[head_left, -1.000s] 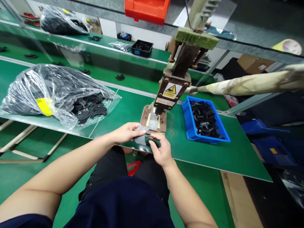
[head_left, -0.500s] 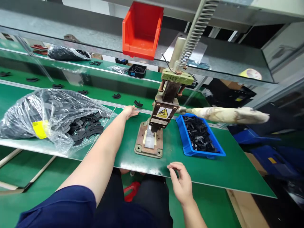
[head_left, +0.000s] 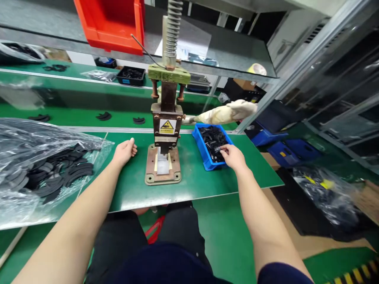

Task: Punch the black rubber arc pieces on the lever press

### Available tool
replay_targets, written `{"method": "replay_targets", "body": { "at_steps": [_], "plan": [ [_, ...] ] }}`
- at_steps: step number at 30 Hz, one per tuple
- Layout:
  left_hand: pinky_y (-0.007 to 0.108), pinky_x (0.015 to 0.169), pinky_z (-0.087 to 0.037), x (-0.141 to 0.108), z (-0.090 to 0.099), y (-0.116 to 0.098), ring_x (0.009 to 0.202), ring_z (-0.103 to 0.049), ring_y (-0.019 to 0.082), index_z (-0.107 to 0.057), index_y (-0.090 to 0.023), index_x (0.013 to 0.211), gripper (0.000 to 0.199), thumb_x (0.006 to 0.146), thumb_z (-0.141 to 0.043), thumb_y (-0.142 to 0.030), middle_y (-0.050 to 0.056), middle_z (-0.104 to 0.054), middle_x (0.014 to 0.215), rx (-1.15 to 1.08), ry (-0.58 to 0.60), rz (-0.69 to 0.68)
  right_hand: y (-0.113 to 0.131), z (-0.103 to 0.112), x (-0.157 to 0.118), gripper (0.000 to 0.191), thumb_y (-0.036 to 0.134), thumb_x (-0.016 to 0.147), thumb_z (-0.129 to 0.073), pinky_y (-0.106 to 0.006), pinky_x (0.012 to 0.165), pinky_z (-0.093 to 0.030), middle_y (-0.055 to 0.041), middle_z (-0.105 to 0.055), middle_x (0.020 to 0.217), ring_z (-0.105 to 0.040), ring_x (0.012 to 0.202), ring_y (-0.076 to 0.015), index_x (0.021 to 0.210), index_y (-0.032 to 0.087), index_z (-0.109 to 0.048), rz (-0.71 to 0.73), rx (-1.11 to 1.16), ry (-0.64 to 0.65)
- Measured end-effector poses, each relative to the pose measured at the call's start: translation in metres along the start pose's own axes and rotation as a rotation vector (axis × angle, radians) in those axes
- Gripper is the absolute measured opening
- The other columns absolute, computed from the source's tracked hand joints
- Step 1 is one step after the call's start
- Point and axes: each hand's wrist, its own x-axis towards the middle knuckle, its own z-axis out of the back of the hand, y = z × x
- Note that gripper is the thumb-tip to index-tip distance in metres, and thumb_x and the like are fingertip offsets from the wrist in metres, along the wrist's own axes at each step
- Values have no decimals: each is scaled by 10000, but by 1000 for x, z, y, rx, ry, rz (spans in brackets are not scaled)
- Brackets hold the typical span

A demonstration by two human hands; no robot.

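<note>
My left hand (head_left: 126, 152) is over the green bench top, left of the hand press (head_left: 167, 126), with its fingers curled in and nothing visible in them. My right hand (head_left: 233, 157) reaches over the rim of the blue bin (head_left: 209, 162), its thumb and fingertips pinched together on a small black part (head_left: 218, 149) among the many others; its exact kind is too small to tell. The press stands between my hands, with a pale block (head_left: 162, 165) on its base. Its cloth-wrapped lever (head_left: 222, 113) points right, above the bin.
A clear plastic bag (head_left: 17, 138) spilling black curved pieces (head_left: 63, 169) lies at the left. More curved pieces (head_left: 138, 120) sit on the green belt behind. A red bin (head_left: 115, 27) hangs over the shelf edge. A small black tray (head_left: 131, 75) stands farther back.
My left hand has drawn back from the belt and its stretched fingers have curled. My right hand has moved from the bench's front edge into the blue bin. The view has swung right.
</note>
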Motion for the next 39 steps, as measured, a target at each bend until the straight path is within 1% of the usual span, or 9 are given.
{"method": "replay_targets", "body": {
  "at_steps": [3,5,7,13,19,29,33,35,39],
  "plan": [
    [211,494,-499,-17,4,2,515,-593,113,-654,-161,820,430,1002,-609,-548,29,-667,639,2,5,-12,-5,-4,29,405,496,977,-662,-461,1047,-597,-81,-703,1260,-681,1153,-198,1231,181,-670,-44,-131,100],
    [210,518,-514,-27,5,2,534,-602,112,-653,-163,835,391,996,-625,-518,25,-671,658,14,3,-22,-4,-8,41,440,489,982,-657,-474,1065,-596,-96,-659,1362,-659,1219,-216,1308,195,-637,-52,-194,117],
    [208,531,-519,-34,6,1,537,-603,110,-648,-166,834,357,992,-635,-486,21,-671,661,27,4,-28,-2,-12,50,457,483,985,-652,-488,1083,-589,-104,-632,1413,-643,1259,-229,1346,204,-619,-54,-243,122],
    [211,538,-519,-39,5,-4,537,-603,111,-648,-171,828,334,997,-620,-458,23,-672,666,35,-8,-25,7,-22,63,438,485,989,-645,-470,1065,-598,-101,-645,1388,-653,1231,-218,1323,203,-630,-79,-351,173],
    [223,540,-520,-39,5,-4,542,-603,118,-648,-179,824,325,994,-626,-455,29,-682,678,44,-4,-40,15,-29,52,439,487,988,-646,-462,1049,-605,-99,-649,1377,-658,1214,-213,1322,203,-629,-63,-405,214],
    [229,555,-523,-43,3,-8,561,-614,126,-641,-189,826,333,984,-626,-482,28,-686,686,83,-9,-36,32,-27,38,441,485,985,-651,-471,1061,-599,-100,-645,1385,-653,1229,-219,1323,202,-629,-1,-391,210],
    [226,558,-519,-44,3,-9,562,-611,126,-635,-189,835,339,971,-635,-499,23,-682,685,77,-26,-28,37,-17,31,434,493,985,-651,-461,1045,-604,-94,-662,1345,-662,1200,-210,1298,193,-638,4,-329,156],
    [223,560,-516,-46,4,-10,567,-609,125,-629,-190,835,342,961,-648,-507,20,-683,687,74,-33,-25,39,-9,23,423,500,987,-644,-445,1014,-608,-83,-686,1275,-676,1140,-195,1268,183,-645,5,-279,109],
    [227,569,-515,-57,5,-12,572,-603,125,-609,-194,834,316,929,-691,-484,16,-682,690,46,-40,-10,49,4,-6,263,408,995,-597,-365,930,-578,-75,-740,1078,-683,968,-186,1160,213,-660,66,-145,-22]
  ]
}}
